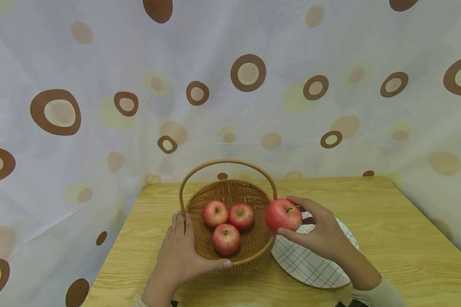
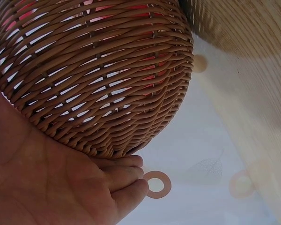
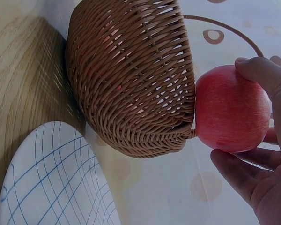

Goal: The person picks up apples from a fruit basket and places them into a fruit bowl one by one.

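Observation:
A brown wicker basket with a tall arched handle stands on the table. Three red apples lie inside it. My left hand rests along the basket's left and front rim, fingers straight by the handle's foot, thumb laid over the front edge. In the left wrist view its palm lies against the woven side. My right hand grips another red apple between thumb and fingers. That apple is at the basket's right rim, level with the top edge in the right wrist view.
A white plate with blue crossing lines lies right of the basket, partly under my right hand. The wooden table spreads around both. A light curtain with brown and beige spots hangs behind and at the sides.

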Demonstrator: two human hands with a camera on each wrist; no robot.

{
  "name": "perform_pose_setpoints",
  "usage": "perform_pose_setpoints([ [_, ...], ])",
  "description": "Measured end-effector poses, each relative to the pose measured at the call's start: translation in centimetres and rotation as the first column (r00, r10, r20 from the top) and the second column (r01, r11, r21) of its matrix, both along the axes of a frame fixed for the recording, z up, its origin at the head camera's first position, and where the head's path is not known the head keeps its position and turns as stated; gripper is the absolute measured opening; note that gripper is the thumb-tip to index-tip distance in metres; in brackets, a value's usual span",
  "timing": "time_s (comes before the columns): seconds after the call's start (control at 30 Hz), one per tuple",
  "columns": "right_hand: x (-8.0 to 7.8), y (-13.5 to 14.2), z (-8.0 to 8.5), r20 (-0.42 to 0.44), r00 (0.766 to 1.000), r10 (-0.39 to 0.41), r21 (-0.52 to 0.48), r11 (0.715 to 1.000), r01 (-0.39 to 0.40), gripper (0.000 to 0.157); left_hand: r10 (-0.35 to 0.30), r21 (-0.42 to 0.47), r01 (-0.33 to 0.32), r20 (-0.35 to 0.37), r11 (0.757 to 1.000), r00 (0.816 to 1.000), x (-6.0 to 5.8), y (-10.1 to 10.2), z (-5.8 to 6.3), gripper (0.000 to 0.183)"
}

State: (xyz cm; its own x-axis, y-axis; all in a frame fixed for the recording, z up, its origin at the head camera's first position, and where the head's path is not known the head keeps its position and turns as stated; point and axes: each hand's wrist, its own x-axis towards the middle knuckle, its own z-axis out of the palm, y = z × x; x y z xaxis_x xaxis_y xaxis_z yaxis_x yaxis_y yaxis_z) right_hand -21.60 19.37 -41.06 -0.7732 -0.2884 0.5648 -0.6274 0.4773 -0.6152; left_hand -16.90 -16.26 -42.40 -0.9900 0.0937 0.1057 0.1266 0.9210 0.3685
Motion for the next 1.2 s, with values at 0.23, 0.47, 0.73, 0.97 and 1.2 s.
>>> perform_pose_setpoints([
  [0.23,0.0,0.6,-0.3,-0.008,0.999,-0.031,0.002,1.0,0.031,0.074,0.001,0.005,-0.001,0.004,1.0,1.0,0.1,0.1,0.1,0.166],
  [0.47,0.1,1.0,-0.4,-0.002,1.0,-0.029,-0.013,0.999,0.029,0.075,-0.002,0.003,0.002,0.007,1.0,1.0,-0.1,0.0,0.1,0.166],
  [0.73,0.0,1.2,-0.4,-0.003,0.999,-0.047,-0.006,0.999,0.047,0.075,0.001,0.007,-0.001,0.012,1.0,1.0,0.0,0.0,0.0,0.166],
  [0.97,-0.4,1.6,-0.7,-0.005,0.999,-0.049,-0.024,0.999,0.049,0.076,-0.001,0.011,0.0,0.015,1.0,1.0,0.0,0.1,0.0,0.165],
  [1.2,-1.3,2.4,-0.9,0.011,0.997,-0.082,-0.038,0.996,0.083,0.075,0.007,0.003,-0.007,0.009,1.0,1.0,0.1,-0.1,-0.2,0.166],
])
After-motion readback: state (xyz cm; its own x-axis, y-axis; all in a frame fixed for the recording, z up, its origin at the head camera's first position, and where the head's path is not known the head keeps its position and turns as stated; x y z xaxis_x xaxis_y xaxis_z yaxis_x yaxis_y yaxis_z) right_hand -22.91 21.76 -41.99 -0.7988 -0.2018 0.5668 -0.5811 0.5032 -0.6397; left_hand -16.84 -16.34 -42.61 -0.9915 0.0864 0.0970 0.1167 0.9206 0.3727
